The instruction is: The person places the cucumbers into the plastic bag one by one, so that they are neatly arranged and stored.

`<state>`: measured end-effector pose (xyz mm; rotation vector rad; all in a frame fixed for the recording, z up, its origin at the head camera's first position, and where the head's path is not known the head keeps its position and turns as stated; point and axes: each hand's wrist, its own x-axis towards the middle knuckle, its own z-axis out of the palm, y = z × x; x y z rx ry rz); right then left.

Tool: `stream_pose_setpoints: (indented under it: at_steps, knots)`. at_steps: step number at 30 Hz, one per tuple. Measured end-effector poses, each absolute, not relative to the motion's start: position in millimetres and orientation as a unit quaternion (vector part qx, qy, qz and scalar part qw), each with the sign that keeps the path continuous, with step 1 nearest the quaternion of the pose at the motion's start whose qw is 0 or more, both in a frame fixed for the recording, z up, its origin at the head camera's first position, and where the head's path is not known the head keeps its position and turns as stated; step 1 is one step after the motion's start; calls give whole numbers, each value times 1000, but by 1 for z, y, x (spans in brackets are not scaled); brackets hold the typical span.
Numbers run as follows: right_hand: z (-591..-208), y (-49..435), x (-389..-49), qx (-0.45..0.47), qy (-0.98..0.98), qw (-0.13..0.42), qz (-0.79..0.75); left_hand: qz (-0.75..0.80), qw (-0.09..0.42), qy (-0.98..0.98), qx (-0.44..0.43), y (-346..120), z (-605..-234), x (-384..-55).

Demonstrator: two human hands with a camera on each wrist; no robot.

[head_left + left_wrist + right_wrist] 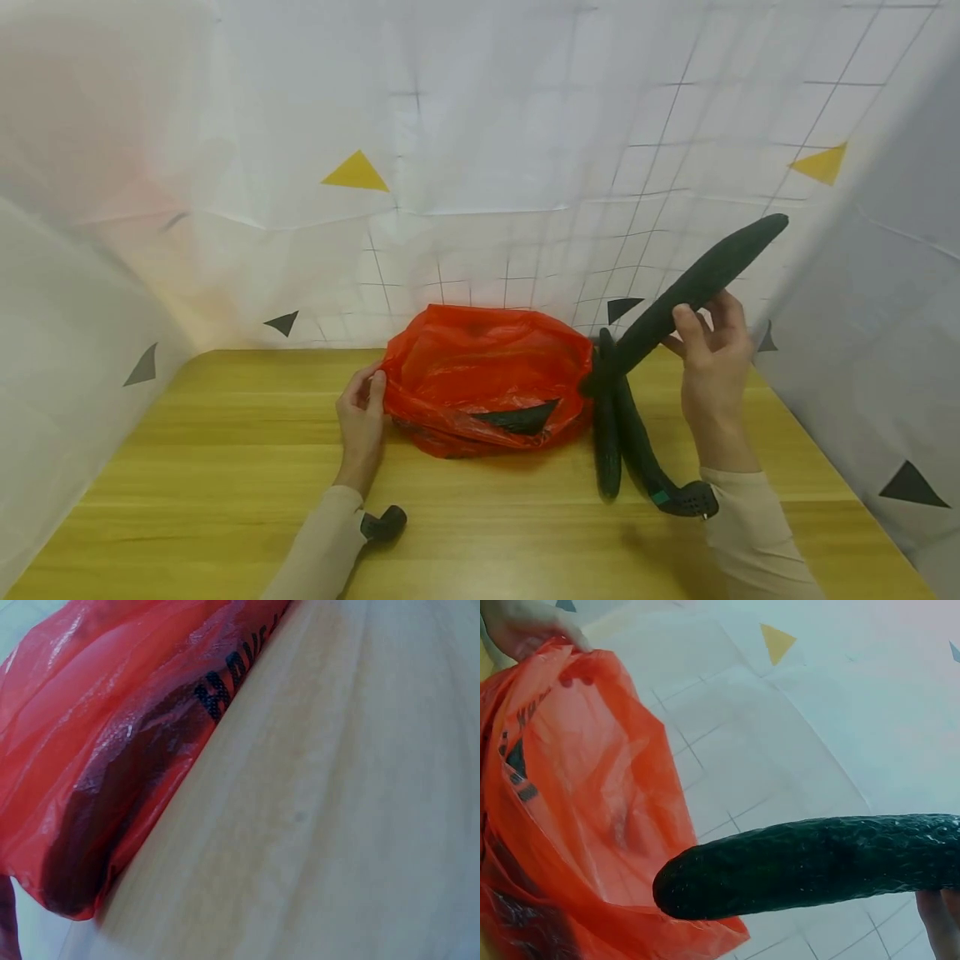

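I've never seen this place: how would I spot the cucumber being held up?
Find the red plastic bag on the wood-grain table. To its right in the head view, the right hand grips a long dark-green cucumber slanting up rightward. Unlike the two cucumbers lying beside the bag, it is held up.

Four cucumbers (701, 279) were visible: one held up, two near the table's (510, 533) right edge, one inside the single red bag (487, 342) toward the far edge. Two hands (712, 367), two yellow triangles (356, 172) and five dark triangles (913, 485) also showed.
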<state>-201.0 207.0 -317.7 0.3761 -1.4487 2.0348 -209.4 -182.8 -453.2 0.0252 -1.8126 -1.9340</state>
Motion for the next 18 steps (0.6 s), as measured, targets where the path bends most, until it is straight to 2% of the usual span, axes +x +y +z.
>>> stream_pose_setpoints:
  at_steps: [10,18]
  knots:
    - [-328,192,-206,188,-551,266,769,-720,234,-653,16,-183,-451,-208]
    - [-337,181,-209,201,-582,246,749,-709,235,-664,10,-177,-430,-196]
